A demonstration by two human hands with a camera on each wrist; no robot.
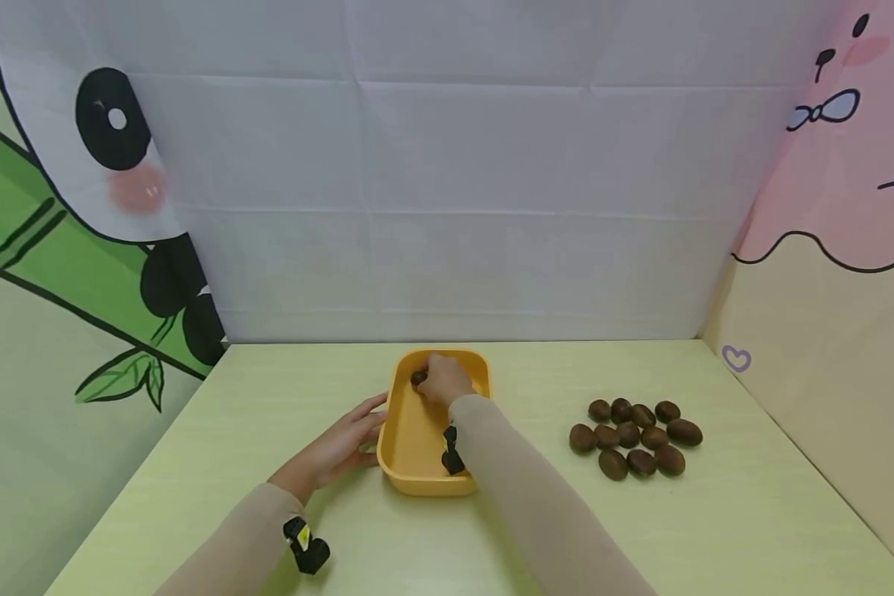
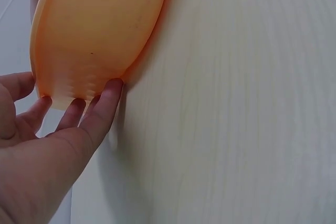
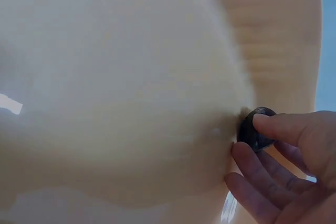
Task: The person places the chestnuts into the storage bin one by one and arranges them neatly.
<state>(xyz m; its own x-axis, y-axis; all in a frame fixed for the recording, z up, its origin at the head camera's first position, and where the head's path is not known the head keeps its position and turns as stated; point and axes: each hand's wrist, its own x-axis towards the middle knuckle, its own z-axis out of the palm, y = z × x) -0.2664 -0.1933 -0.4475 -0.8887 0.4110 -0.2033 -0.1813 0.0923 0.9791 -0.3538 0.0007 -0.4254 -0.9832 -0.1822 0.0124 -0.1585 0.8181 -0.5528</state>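
Note:
A yellow-orange plastic tray (image 1: 417,451) stands on the table, its long side pointing away from me. My right hand (image 1: 447,381) reaches inside it near the far left corner and pinches a dark brown chestnut (image 1: 418,378) between thumb and fingers. The right wrist view shows that chestnut (image 3: 255,129) close to the tray's floor and side wall. My left hand (image 1: 343,447) rests against the tray's left side from outside. In the left wrist view its straight fingertips (image 2: 112,87) touch the tray wall (image 2: 100,30).
To the right of the tray, several brown chestnuts (image 1: 629,436) lie in a loose group on the pale wooden table (image 1: 536,497). A white cloth backdrop (image 1: 477,207) rises at the table's far edge, with printed panels at both sides.

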